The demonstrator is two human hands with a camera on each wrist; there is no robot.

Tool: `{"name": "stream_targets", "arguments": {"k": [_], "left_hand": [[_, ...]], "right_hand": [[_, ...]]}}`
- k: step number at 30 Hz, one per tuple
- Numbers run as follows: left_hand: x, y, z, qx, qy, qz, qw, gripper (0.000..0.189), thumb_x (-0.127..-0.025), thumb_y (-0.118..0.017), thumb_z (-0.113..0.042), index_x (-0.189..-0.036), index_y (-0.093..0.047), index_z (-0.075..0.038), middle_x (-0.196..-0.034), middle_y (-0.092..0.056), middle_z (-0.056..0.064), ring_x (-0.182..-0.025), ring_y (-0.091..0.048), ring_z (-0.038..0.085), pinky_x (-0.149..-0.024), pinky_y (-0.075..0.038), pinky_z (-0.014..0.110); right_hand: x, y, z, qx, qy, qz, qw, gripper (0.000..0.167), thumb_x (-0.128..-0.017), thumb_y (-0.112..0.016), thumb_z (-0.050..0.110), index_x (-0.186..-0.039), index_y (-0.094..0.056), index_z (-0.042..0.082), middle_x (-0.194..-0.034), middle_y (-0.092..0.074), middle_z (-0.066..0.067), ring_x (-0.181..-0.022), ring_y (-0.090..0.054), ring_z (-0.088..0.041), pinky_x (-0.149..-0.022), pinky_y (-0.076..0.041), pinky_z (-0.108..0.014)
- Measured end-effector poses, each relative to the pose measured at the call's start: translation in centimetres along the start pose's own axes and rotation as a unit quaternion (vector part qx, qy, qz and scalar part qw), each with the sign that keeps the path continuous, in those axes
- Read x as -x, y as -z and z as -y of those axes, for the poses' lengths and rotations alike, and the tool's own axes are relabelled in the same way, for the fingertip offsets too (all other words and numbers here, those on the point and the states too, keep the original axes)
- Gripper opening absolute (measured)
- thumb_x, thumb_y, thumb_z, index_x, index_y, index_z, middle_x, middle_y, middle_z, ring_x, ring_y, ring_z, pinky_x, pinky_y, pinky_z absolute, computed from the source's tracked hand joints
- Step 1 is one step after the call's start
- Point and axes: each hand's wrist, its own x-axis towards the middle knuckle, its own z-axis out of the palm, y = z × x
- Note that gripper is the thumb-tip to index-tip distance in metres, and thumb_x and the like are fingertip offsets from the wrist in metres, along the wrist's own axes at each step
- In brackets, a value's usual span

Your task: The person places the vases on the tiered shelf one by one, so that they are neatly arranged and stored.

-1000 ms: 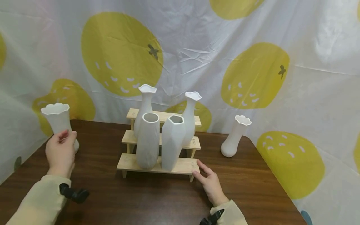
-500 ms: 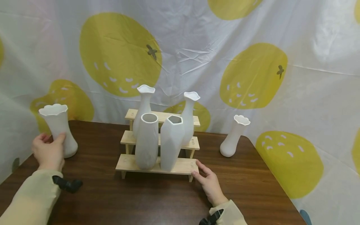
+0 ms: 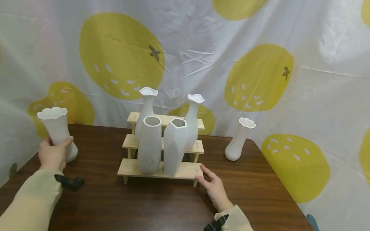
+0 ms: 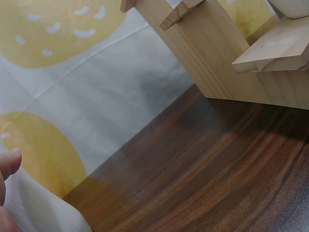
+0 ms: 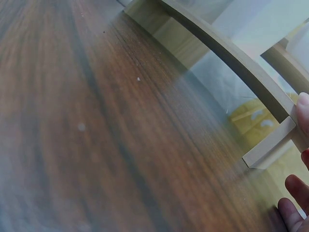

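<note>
A white vase with a scalloped, flared rim (image 3: 55, 123) stands at the table's left side, and my left hand (image 3: 54, 154) grips its waist, the thumb across the front. In the left wrist view the vase (image 4: 50, 210) and my thumb show at the lower left corner. My right hand (image 3: 214, 187) holds the right end of the lowest step of a three-tier wooden stand (image 3: 189, 170), thumb at the front corner and index finger at the end. On that step stand a smooth white vase (image 3: 149, 147) and a faceted white vase (image 3: 174, 149). Two slim-necked white vases, left (image 3: 145, 112) and right (image 3: 192, 118), stand behind them.
Right of the stand, another scalloped white vase (image 3: 238, 141) stands near the back of the dark wooden table (image 3: 138, 205). A white curtain with yellow fruit prints (image 3: 196, 38) hangs close behind the table and along its sides.
My left hand has shifted from in front of the scalloped vase to round its waist, fingers going behind its left side. The right hand keeps its place at the stand.
</note>
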Motion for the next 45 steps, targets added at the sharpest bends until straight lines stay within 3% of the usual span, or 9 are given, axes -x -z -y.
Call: {"name": "stream_targets", "arguments": {"k": [5, 12, 22, 28, 36, 41, 45], "left_hand": [[-0.2, -0.2, 0.0, -0.049, -0.015, -0.007, 0.9987, 0.076, -0.084, -0.075, -0.028, -0.148, -0.037, -0.014, -0.146, -0.039, 0.005, -0.132, -0.036, 0.02, -0.111, -0.028, 0.039], [-0.3, 0.2, 0.0, -0.166, -0.048, -0.026, 0.9846, 0.076, -0.086, -0.069, -0.034, -0.147, -0.036, -0.003, -0.148, -0.037, 0.02, -0.132, -0.035, 0.038, -0.11, -0.028, 0.049], [-0.5, 0.8, 0.1, -0.21, -0.063, -0.007, 0.9757, 0.078, -0.087, -0.068, -0.04, -0.145, -0.037, 0.001, -0.146, -0.039, 0.023, -0.13, -0.037, 0.041, -0.107, -0.03, 0.053], [-0.5, 0.6, 0.1, -0.185, -0.046, -0.02, 0.9814, 0.082, -0.085, -0.072, -0.036, -0.148, -0.031, -0.003, -0.148, -0.037, 0.019, -0.132, -0.036, 0.037, -0.109, -0.029, 0.048], [-0.6, -0.1, -0.3, -0.087, -0.002, -0.026, 0.9958, 0.08, -0.083, -0.076, -0.022, -0.149, -0.032, -0.01, -0.15, -0.034, 0.01, -0.135, -0.033, 0.023, -0.111, -0.028, 0.04], [-0.7, -0.3, -0.3, -0.038, 0.019, -0.027, 0.9987, 0.079, -0.08, -0.079, -0.018, -0.147, -0.038, -0.012, -0.149, -0.036, 0.004, -0.133, -0.033, 0.018, -0.112, -0.027, 0.038], [-0.9, -0.2, -0.2, -0.045, 0.023, -0.031, 0.9982, 0.079, -0.079, -0.08, -0.022, -0.147, -0.039, -0.012, -0.147, -0.038, 0.003, -0.132, -0.035, 0.019, -0.112, -0.028, 0.038]], "right_hand": [[0.0, -0.1, 0.0, -0.001, 0.003, 0.002, 1.0, 0.055, -0.088, -0.071, 0.012, -0.138, -0.05, 0.0, -0.144, -0.046, -0.014, -0.128, -0.044, -0.031, -0.089, -0.043, -0.017], [-0.1, -0.1, -0.1, -0.004, -0.001, 0.003, 1.0, 0.055, -0.088, -0.07, 0.01, -0.138, -0.05, -0.001, -0.145, -0.044, -0.013, -0.13, -0.042, -0.029, -0.089, -0.042, -0.015], [0.1, 0.0, 0.4, -0.007, -0.009, 0.003, 0.9999, 0.055, -0.088, -0.071, 0.01, -0.138, -0.05, -0.001, -0.145, -0.045, -0.014, -0.129, -0.043, -0.03, -0.088, -0.042, -0.015], [0.1, 0.0, 0.7, -0.007, -0.012, 0.006, 0.9999, 0.055, -0.088, -0.07, 0.007, -0.137, -0.049, -0.003, -0.144, -0.045, -0.017, -0.13, -0.041, -0.032, -0.088, -0.043, -0.015], [0.0, 0.0, 0.0, 0.004, -0.001, -0.001, 1.0, 0.055, -0.088, -0.071, 0.013, -0.137, -0.051, 0.0, -0.143, -0.047, -0.016, -0.128, -0.044, -0.029, -0.09, -0.043, -0.018], [0.1, 0.0, 0.1, 0.01, 0.006, -0.003, 0.9999, 0.055, -0.088, -0.072, 0.015, -0.136, -0.052, -0.001, -0.142, -0.048, -0.017, -0.127, -0.046, -0.031, -0.09, -0.044, -0.02], [0.1, 0.0, 0.1, 0.009, 0.005, -0.002, 1.0, 0.055, -0.088, -0.072, 0.015, -0.136, -0.052, -0.001, -0.142, -0.048, -0.016, -0.128, -0.044, -0.031, -0.091, -0.043, -0.019]]}}
